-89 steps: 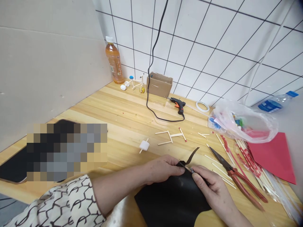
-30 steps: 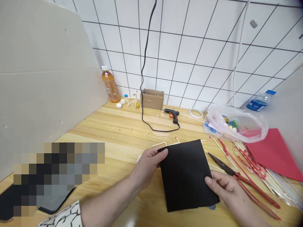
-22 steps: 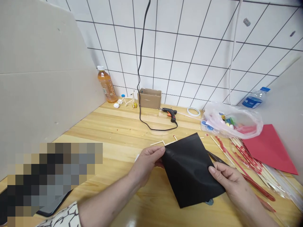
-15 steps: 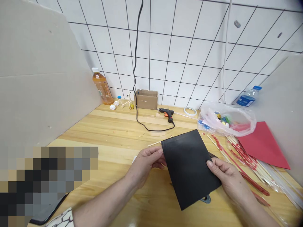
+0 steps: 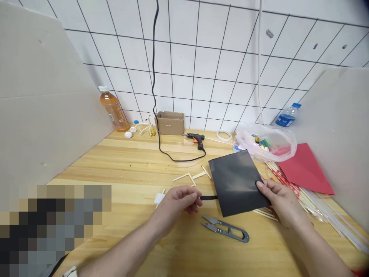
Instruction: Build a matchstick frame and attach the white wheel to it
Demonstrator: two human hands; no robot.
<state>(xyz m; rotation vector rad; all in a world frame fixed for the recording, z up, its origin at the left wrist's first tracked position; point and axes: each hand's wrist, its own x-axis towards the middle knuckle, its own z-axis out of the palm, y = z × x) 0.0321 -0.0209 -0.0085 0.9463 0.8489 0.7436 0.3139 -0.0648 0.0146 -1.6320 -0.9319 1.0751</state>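
My right hand [image 5: 281,198] grips the right edge of a square black sheet [image 5: 239,181], thumb on top, held above the table. My left hand [image 5: 184,200] is closed, its fingertips pinched on a narrow black strip [image 5: 209,197] that runs behind the sheet; its far end is hidden. Below the sheet, a pair of thread snips [image 5: 226,229] lies on the wood, blades pointing left. A small frame of thin wooden sticks [image 5: 193,177] lies beyond my left hand. A white piece with a stick [image 5: 159,198] is partly covered by that hand.
A black hot glue gun [image 5: 196,139] with its cord, a cardboard box [image 5: 170,123] and a tape roll [image 5: 224,135] stand along the tiled wall. Bottles [image 5: 115,111] are at both sides. Right: a plastic bag [image 5: 276,148], red sheet [image 5: 307,169] and bundled sticks [image 5: 291,184].
The black sheet has tipped flatter, and my left hand has come off its left edge onto the black strip. The snips and stick frame are now uncovered. The view has shifted right.
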